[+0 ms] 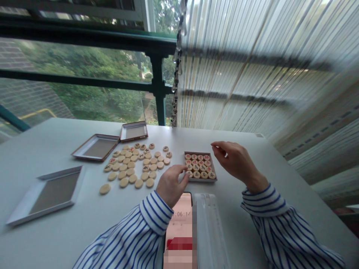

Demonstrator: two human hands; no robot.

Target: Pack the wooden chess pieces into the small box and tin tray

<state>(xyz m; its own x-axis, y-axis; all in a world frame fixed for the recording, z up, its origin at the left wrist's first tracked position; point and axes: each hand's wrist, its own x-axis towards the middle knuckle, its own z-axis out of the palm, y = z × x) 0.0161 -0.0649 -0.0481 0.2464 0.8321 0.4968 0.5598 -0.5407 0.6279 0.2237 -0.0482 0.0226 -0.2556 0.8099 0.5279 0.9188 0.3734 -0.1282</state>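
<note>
A small open box [214, 175] holds xiangqi pieces in tight rows, red characters at the back and black ones in front. At its front left corner my left hand [171, 184] has thumb and forefinger around the edge of a black-lettered xiangqi piece [190, 174] that sits in the box. My right hand [237, 161] hovers to the right of the box, thumb and forefinger brought together, with nothing visible between the tips. Left of the box, many loose xiangqi pieces [130, 172] are spread on the white table [84, 209], most of them blank side up.
Three empty box parts stand at the left: a near tray [58, 190], a middle one [97, 147] and a small far one [134, 131]. A phone [179, 224] showing a timer lies in front, beside a clear plastic case [210, 228]. Window and string curtain [238, 74] rise behind.
</note>
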